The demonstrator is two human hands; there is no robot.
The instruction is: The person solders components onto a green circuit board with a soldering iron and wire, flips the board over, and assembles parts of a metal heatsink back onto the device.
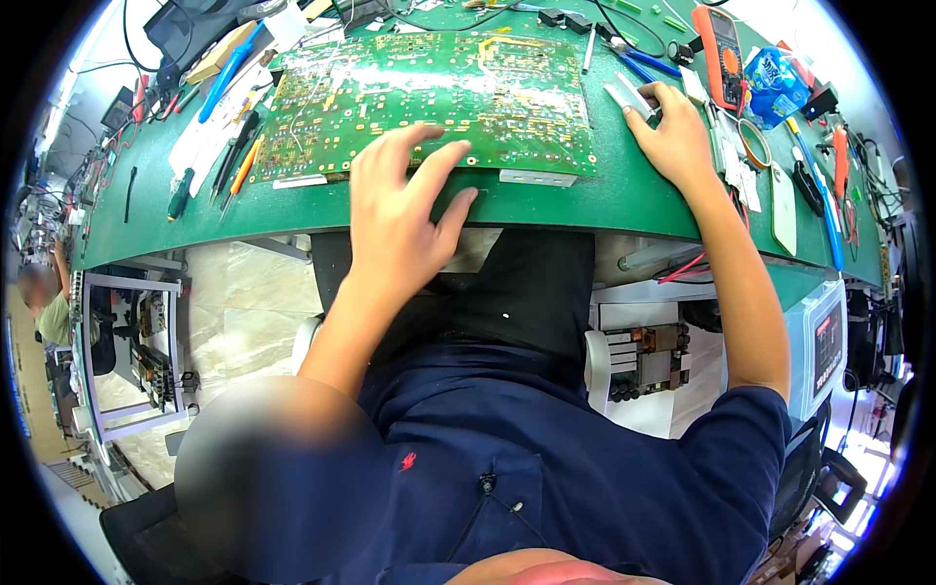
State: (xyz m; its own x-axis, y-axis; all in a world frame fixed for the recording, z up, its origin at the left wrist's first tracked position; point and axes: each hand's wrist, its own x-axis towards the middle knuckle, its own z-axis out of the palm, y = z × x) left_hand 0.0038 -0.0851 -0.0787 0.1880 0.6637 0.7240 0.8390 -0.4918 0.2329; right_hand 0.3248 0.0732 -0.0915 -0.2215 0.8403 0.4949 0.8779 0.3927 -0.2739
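Left hand [395, 210] splayed over large green circuit board [429, 97].

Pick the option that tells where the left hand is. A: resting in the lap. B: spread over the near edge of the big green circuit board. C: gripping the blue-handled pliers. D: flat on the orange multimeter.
B: the left hand hangs with fingers spread over the near edge of the circuit board, while the right hand rests on the green table beside the board.

Large green circuit board [429, 102] is laid flat on the green bench, solder side seemingly up; a small pale rectangular part [626, 99] is placed beside its right edge.
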